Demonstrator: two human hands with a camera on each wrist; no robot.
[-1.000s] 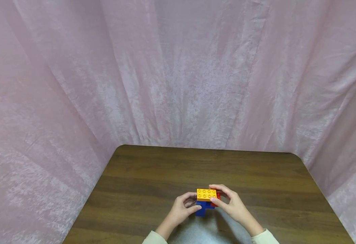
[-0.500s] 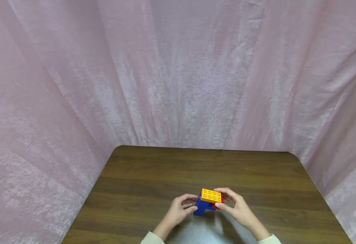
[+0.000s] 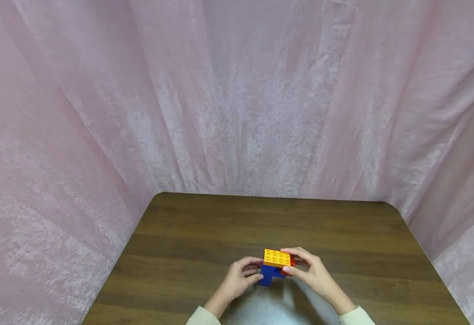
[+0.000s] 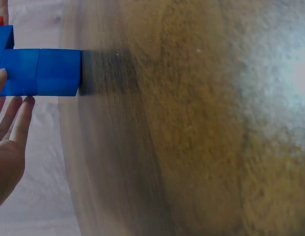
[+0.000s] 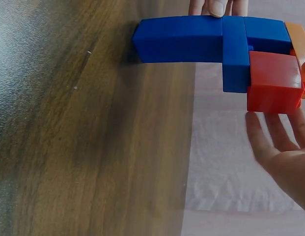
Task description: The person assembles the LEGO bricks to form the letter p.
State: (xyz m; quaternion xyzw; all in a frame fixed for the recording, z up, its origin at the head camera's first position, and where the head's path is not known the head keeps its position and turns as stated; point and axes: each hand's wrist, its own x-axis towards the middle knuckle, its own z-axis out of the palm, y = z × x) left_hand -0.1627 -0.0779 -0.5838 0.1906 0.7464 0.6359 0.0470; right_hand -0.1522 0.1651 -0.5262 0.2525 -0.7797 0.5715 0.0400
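A stack of toy building bricks stands upright on the table between both hands. Its tall blue column (image 3: 266, 275) rises to a yellow eight-stud brick (image 3: 277, 257) laid flat on top. On the right side, a red brick (image 5: 274, 76) sits beneath the yellow one, beside a blue brick that juts out (image 5: 235, 69). My left hand (image 3: 238, 278) holds the blue column from the left, thumb in front and fingers behind. From the right, my right hand (image 3: 313, 274) pinches the red and yellow end, its thumb at the yellow brick's front corner.
Brown wood-grain table (image 3: 204, 225) lies under the bricks, with a bright glare patch (image 3: 277, 309) near its front. Pink velvety curtains (image 3: 237, 113) hang behind the table and at both sides.
The stack shifted and tilted a little right, then came back left and more upright, with the right hand moving along. The left hand's fingers now sit slightly lower on the blue column.
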